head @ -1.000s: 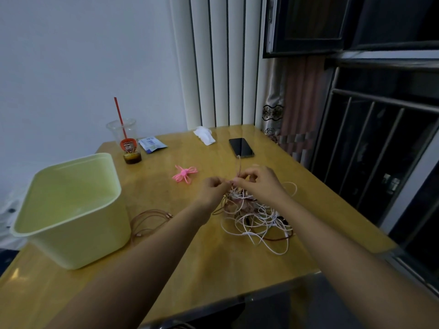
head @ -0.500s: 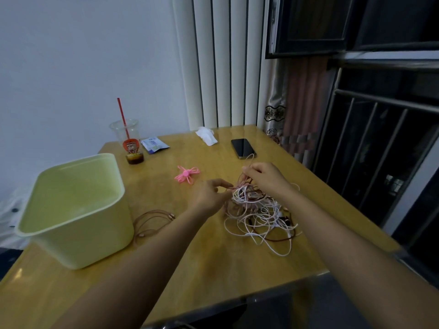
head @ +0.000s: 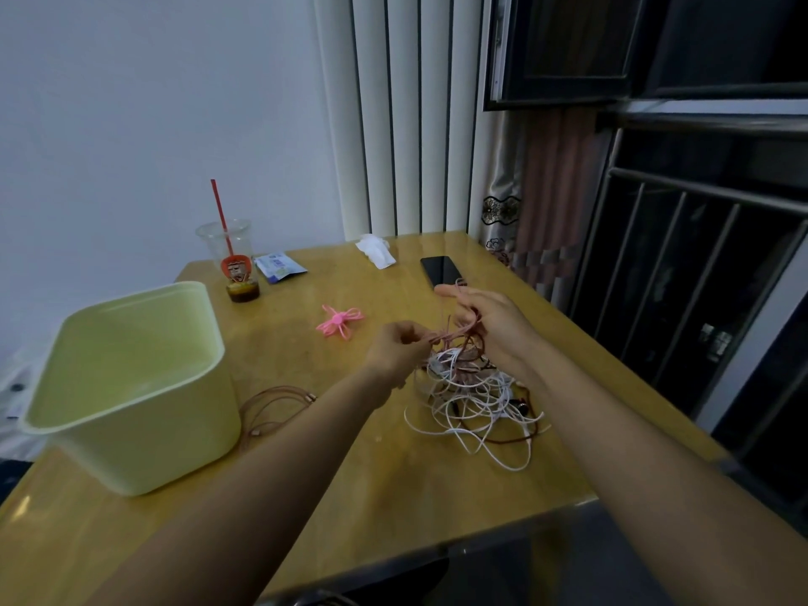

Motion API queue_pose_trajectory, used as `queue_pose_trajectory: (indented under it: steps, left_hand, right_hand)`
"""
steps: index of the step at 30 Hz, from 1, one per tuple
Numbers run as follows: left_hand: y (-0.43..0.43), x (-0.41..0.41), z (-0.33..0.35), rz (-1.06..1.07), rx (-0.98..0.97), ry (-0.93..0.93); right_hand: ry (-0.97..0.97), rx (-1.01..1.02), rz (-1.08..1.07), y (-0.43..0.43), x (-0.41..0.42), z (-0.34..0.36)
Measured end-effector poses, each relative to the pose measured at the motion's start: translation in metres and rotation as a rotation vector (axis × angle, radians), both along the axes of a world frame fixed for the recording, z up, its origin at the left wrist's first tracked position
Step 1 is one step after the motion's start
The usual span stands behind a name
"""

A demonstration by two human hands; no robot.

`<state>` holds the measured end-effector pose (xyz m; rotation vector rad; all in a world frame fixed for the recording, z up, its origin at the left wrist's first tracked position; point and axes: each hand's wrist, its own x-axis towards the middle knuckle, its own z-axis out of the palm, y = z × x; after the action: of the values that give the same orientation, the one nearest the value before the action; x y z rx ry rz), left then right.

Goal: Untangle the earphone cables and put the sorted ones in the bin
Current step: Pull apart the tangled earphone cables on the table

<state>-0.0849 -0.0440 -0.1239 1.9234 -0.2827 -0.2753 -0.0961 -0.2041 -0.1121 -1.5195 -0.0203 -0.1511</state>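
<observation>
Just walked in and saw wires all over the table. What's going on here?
A person is untangling earphone cables. The left hand and right hand each pinch a pinkish cable, lifting it from the tangled pile on the table. A pink bundle and a coiled brownish cable lie apart beside the green bin, which looks empty.

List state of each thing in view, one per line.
left hand: pinching a pinkish cable
right hand: gripping pinkish strands, raised
cable tangle: knotted, on table
bin: upright, looks empty
brown cable: coiled beside bin
pink cable: bundled
cup: nearly empty
phone: screen dark
</observation>
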Motion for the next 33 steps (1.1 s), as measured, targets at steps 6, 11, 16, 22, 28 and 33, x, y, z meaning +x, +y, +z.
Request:
queue_pose_trajectory:
  steps: [6,11,16,22,28,33]
  left_hand:
    - [-0.001,-0.003,0.001,0.022,0.001,-0.001]
    - [0.001,0.004,-0.002,0.066,0.070,0.032]
    - [0.002,0.006,-0.009,0.156,-0.032,0.021]
    - [0.003,0.007,-0.010,0.188,-0.033,0.006]
    - [0.006,0.000,-0.004,0.119,-0.141,0.018]
    - [0.013,0.002,-0.004,0.100,-0.048,-0.046]
  right_hand:
    - [-0.023,0.156,-0.078,-0.003,-0.002,0.007]
    - [0.071,0.226,-0.246,-0.014,0.000,0.004]
    - [0.138,-0.357,-0.434,-0.020,-0.002,0.001]
    - [-0.295,-0.606,-0.300,-0.001,-0.014,0.015]
    - [-0.153,-0.967,-0.047,0.016,-0.009,0.005]
    - [-0.176,-0.880,-0.116,0.014,-0.006,-0.004]
